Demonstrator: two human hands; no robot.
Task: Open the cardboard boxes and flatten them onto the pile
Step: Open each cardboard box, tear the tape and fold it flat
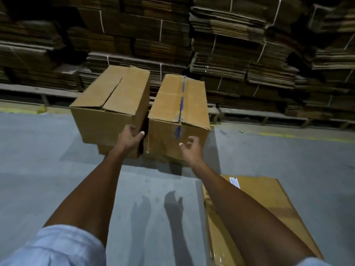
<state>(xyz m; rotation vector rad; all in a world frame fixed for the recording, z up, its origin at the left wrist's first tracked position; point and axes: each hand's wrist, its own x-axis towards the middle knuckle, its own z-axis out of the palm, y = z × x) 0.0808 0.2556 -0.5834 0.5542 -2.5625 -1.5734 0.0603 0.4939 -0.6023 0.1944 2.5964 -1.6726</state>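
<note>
Two closed brown cardboard boxes are reached for on the grey floor (57,150).

The left hand (130,136) is curled on the near corner of the untaped box (107,112); the right hand (190,148), loosely spread and empty, is held before the blue-taped box (178,112), whose long axis runs away. The flattened cardboard pile (269,208) lies near-right.

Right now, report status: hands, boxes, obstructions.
Left hand grips left box corner. Right hand open, at taped box. Both unopened. Flattened pile near right; nothing blocking.
</note>
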